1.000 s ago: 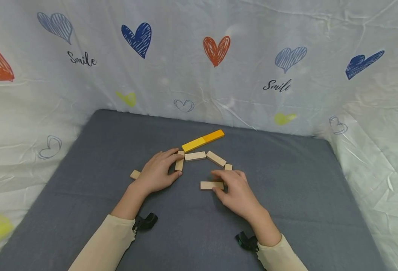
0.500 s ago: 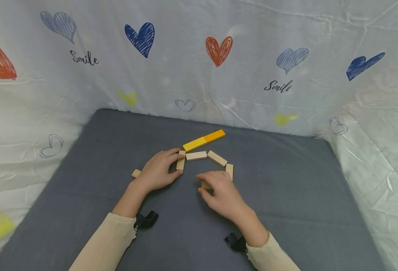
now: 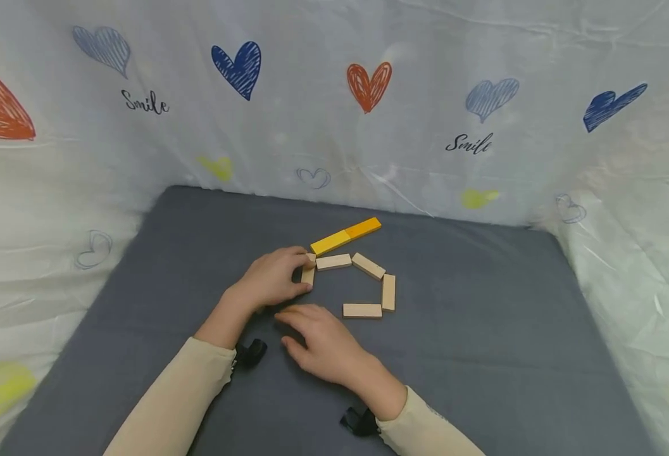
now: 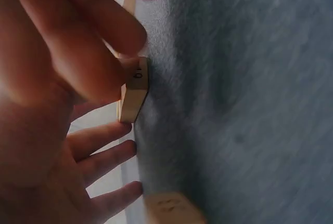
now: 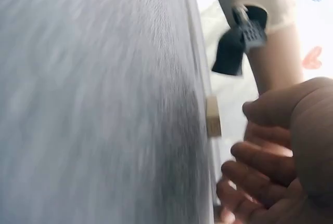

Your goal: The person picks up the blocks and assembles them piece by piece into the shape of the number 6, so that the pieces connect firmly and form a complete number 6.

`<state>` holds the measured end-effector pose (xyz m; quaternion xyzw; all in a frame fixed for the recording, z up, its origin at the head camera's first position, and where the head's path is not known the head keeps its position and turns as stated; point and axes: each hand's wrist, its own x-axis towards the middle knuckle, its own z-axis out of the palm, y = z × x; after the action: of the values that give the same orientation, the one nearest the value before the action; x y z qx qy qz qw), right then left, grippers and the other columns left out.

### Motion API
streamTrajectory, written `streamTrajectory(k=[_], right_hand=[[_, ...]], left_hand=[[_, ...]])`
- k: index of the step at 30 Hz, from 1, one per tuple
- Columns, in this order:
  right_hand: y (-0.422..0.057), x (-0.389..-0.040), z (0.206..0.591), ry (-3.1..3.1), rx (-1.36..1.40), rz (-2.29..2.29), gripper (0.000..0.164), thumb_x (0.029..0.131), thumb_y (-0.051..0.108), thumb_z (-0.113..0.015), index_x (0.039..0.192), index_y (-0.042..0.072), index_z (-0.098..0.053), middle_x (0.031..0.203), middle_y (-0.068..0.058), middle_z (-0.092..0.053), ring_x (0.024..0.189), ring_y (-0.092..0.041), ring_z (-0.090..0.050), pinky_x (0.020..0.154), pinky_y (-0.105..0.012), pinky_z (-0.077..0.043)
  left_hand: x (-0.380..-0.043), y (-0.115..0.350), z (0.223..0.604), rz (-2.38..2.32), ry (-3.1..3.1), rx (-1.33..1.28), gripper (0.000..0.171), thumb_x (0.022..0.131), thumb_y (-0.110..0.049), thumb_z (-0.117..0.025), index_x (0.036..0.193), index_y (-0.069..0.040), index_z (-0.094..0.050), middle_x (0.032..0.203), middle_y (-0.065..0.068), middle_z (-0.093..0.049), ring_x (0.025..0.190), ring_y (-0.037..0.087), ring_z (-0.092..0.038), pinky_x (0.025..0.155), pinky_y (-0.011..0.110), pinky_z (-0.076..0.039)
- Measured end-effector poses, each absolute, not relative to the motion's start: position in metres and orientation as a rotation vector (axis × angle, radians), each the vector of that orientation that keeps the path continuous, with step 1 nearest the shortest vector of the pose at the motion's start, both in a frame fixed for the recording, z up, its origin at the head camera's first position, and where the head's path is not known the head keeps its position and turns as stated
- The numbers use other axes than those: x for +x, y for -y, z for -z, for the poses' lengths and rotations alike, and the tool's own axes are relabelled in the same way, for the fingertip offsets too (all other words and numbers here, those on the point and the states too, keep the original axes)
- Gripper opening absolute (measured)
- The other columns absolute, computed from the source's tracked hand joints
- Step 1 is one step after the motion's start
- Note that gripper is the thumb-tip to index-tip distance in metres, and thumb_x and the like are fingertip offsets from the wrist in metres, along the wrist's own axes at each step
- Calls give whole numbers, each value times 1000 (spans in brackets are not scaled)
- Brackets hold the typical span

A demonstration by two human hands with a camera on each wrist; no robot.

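My left hand (image 3: 273, 278) pinches a plain wooden block (image 3: 308, 276) lengthwise, thumb at its near end and forefinger at the far end. In the left wrist view this block (image 4: 134, 91) bears a dark marking on its end. My right hand (image 3: 323, 339) hovers just right of my left wrist, fingers loosely bent, holding nothing. Ahead of it in the right wrist view lies a loose wooden block (image 5: 213, 116); from the head it is mostly hidden behind my left hand. More plain blocks curve rightward: one at the top (image 3: 333, 261), a slanted block (image 3: 368, 265), an upright-running block (image 3: 388, 292) and a bottom block (image 3: 362, 311).
Behind the curve, a yellow block (image 3: 330, 242) and an orange block (image 3: 363, 228) lie end to end. Everything rests on a dark grey cloth (image 3: 482, 329). A white curtain (image 3: 300, 126) printed with hearts rises behind the table.
My right hand has left the bottom block and moved left, toward my left wrist. The left hand keeps its grip on its block. The bottom block now shows whole.
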<state>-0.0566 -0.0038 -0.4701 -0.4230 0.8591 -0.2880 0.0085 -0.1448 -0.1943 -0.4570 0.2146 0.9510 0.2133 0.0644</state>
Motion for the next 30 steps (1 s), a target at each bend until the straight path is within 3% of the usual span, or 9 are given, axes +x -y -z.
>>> streamTrajectory(k=[8,16,19,25,27,30], right_hand=[[26,-58,472,-2710,-1352,780,52,110,22,-70,158,8,-57,157,-8,-57,144,-21,-54,121,-36,-49],[49,-63,477,-2760,-1487,686,48,116,6,-49,163,6,-49,161,-13,-50,148,-26,-50,126,-33,-43],[56,-65,478,-2788,-1506,684,49,114,5,-52,163,6,-48,161,-13,-51,147,-26,-51,125,-36,-44],[69,-70,481,-2852,-1431,660,60,100,4,-72,157,8,-54,156,-12,-54,141,-27,-53,121,-44,-47],[73,-73,482,-2858,-1390,677,55,97,4,-75,150,9,-61,149,-10,-59,136,-26,-55,120,-44,-48],[78,-79,485,-2874,-1329,743,32,99,6,-76,131,12,-72,126,-6,-68,119,-23,-63,113,-40,-52]], left_hand=[[-152,190,443,-520,-2776,642,48,101,-35,-83,145,-20,-72,159,7,-56,142,32,-57,105,57,-59],[-159,190,430,-476,-2695,645,47,101,-35,-83,143,-20,-72,156,7,-58,139,30,-59,108,58,-57],[-161,188,425,-456,-2663,640,43,102,-34,-82,141,-20,-72,156,7,-58,139,30,-59,109,57,-56],[-165,184,417,-433,-2622,646,33,102,-30,-83,132,-18,-75,152,5,-62,137,29,-61,108,54,-57],[-166,184,416,-432,-2615,645,32,101,-27,-83,131,-18,-76,150,5,-64,134,28,-62,107,53,-57],[-167,184,415,-430,-2608,643,33,101,-27,-84,132,-18,-76,149,4,-65,134,27,-62,106,52,-58]])
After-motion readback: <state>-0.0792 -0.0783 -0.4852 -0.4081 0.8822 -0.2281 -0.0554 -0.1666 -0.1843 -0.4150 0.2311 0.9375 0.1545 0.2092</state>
